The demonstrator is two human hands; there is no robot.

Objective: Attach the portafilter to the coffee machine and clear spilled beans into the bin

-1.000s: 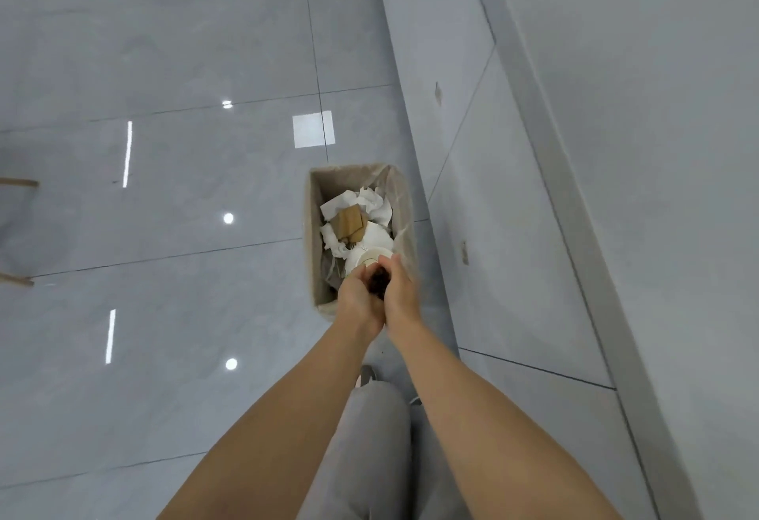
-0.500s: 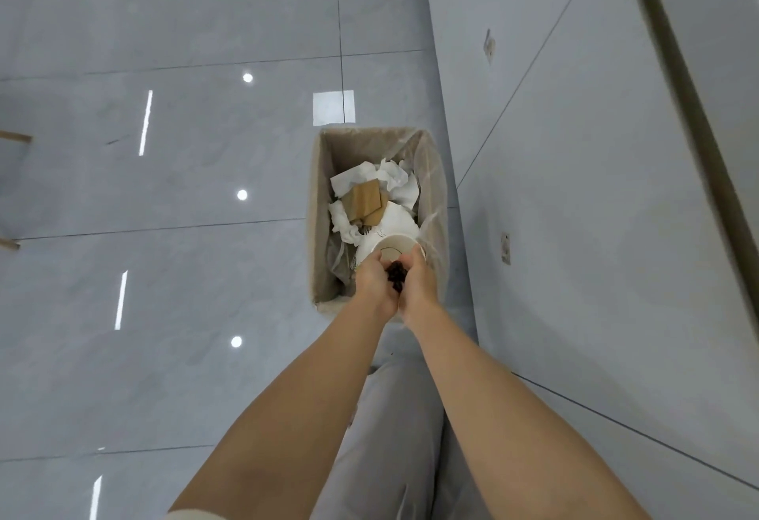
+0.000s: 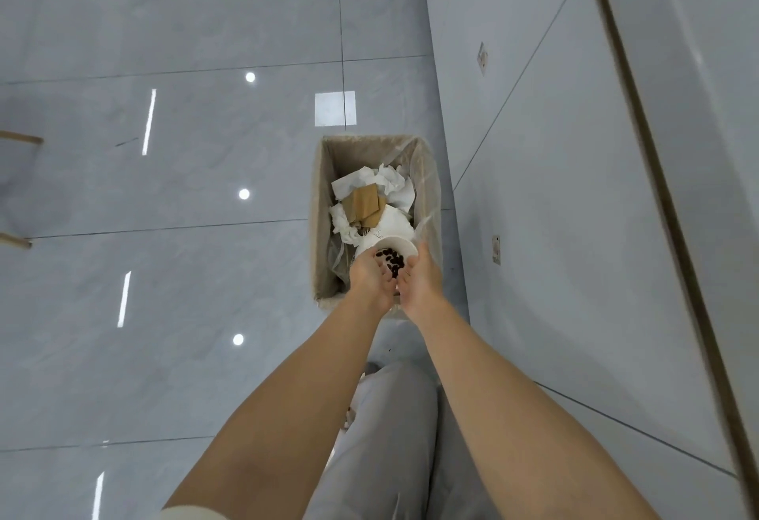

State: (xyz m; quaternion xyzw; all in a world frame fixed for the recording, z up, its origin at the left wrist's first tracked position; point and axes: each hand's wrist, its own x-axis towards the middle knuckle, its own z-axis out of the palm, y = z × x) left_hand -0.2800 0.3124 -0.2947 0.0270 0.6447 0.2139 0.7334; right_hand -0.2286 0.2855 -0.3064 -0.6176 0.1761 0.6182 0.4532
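Note:
A beige rectangular bin (image 3: pixel 317 211) with a clear liner stands on the floor against the wall. It holds crumpled white paper, brown cardboard (image 3: pixel 363 203) and a white paper cup (image 3: pixel 404 247). My left hand (image 3: pixel 367 279) and my right hand (image 3: pixel 421 279) are cupped side by side over the bin's near end. Their palms are slightly parted. Several dark coffee beans (image 3: pixel 392 264) lie in the gap between them, right above the cup. No portafilter or coffee machine is in view.
Glossy grey floor tiles (image 3: pixel 185 273) spread to the left. A grey panelled wall (image 3: pixel 575 211) rises close on the right of the bin. Wooden furniture legs (image 3: pixel 16 137) show at the far left edge. My grey-trousered leg (image 3: pixel 382 437) is below the arms.
The hands were pressed together around the beans and moved out over the bin. Now the palms have parted, exposing the beans above the white cup.

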